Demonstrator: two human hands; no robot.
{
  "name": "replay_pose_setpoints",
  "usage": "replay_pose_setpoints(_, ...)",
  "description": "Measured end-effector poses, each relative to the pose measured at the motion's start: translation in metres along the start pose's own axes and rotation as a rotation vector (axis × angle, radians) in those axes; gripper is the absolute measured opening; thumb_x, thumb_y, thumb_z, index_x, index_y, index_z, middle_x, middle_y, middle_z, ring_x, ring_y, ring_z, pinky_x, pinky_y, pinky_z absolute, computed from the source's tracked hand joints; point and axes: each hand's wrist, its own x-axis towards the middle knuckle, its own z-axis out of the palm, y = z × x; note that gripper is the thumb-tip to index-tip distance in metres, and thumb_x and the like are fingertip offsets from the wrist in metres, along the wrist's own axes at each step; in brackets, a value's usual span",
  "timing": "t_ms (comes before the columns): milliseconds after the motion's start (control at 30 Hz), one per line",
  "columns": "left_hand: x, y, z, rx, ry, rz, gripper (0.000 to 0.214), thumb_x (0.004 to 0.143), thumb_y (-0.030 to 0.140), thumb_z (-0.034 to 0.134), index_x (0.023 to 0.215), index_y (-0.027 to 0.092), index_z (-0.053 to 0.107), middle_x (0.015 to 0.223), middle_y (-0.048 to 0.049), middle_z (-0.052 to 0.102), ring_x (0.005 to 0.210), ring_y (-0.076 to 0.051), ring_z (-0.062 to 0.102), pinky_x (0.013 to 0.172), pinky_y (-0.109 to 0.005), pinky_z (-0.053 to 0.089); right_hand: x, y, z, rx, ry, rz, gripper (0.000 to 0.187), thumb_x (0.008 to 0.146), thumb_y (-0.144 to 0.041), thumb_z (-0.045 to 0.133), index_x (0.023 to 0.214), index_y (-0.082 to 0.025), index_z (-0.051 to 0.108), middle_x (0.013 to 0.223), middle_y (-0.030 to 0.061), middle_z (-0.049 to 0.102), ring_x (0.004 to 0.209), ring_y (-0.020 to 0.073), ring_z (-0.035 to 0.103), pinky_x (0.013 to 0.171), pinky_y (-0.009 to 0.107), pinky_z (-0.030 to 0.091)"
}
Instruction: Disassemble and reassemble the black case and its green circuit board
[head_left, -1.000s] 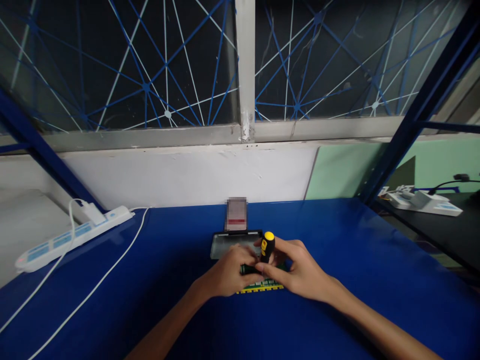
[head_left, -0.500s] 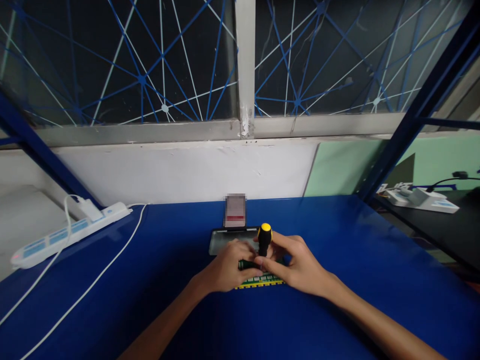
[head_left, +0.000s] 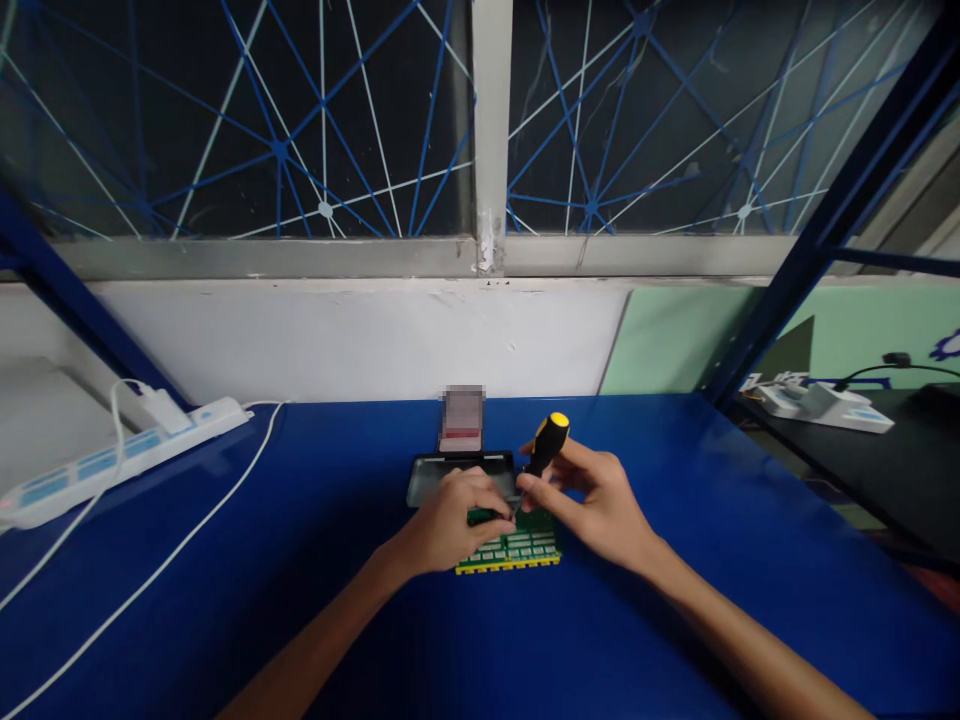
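My right hand (head_left: 594,492) grips a screwdriver (head_left: 550,442) with a black handle and yellow cap. The handle leans to the right, and its thin shaft slants down toward my left fingertips. My left hand (head_left: 459,520) is closed, thumb and fingers together close to the screwdriver's tip; whatever they pinch is hidden. Beneath both hands lies a green board (head_left: 529,543) with rows of small pale rectangles and a toothed yellow front edge. The left fingers cover part of its back. Just behind stands a shallow dark tray (head_left: 426,482), partly hidden by the left hand.
Behind the tray a blurred card-like object (head_left: 463,415) sits on the blue table (head_left: 360,640). On the left are a white power strip (head_left: 127,460) and a loose white cable (head_left: 187,555). A dark side table at right carries white devices (head_left: 847,405).
The screwdriver has gone from upright to leaning right, its handle shifting right with my right hand. More of the board shows between my hands. The whole view has shifted slightly.
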Motion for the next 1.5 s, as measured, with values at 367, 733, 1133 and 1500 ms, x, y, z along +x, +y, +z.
replay_pose_setpoints(367,0.057,0.022,0.012,0.202,-0.014,0.085,0.01,0.086,0.019,0.064,0.086,0.023,0.073,0.088,0.0003,0.072,0.088,-0.02,0.061,0.077,-0.033,0.037,0.016,0.004,-0.046,-0.096,0.422,-0.094,0.02,0.081,-0.027,0.07,0.095,-0.015,0.062,0.07,0.0022,0.067,0.057,0.0176,0.068,0.058,0.033,0.057)
replay_pose_setpoints(733,0.075,0.019,0.031,0.295,0.039,0.0,0.021,0.084,0.013,0.063,0.101,0.023,0.072,0.095,-0.0037,0.072,0.093,-0.024,0.061,0.08,-0.039,0.042,0.016,0.013,-0.058,-0.192,0.422,-0.069,0.017,0.082,-0.029,0.068,0.092,-0.018,0.061,0.069,0.0009,0.066,0.057,0.0166,0.068,0.057,0.031,0.057)
replay_pose_setpoints(1133,-0.008,-0.013,-0.033,-0.079,0.158,-0.059,0.019,0.085,0.026,0.061,0.096,0.019,0.074,0.094,-0.0062,0.073,0.089,-0.019,0.066,0.08,-0.033,0.053,0.021,0.018,0.003,-0.054,-0.005,0.075,0.024,0.085,-0.039,0.064,0.081,-0.016,0.061,0.064,0.0036,0.069,0.057,0.0155,0.065,0.054,0.028,0.051)
replay_pose_setpoints(1500,-0.013,-0.028,-0.035,-0.188,0.018,-0.065,0.012,0.083,0.023,0.065,0.089,0.019,0.075,0.092,-0.0052,0.072,0.089,-0.019,0.066,0.083,-0.034,0.052,0.038,0.022,0.038,-0.068,-0.15,-0.002,0.022,0.087,-0.036,0.061,0.081,-0.015,0.062,0.063,0.0035,0.07,0.058,0.0153,0.068,0.053,0.025,0.05)
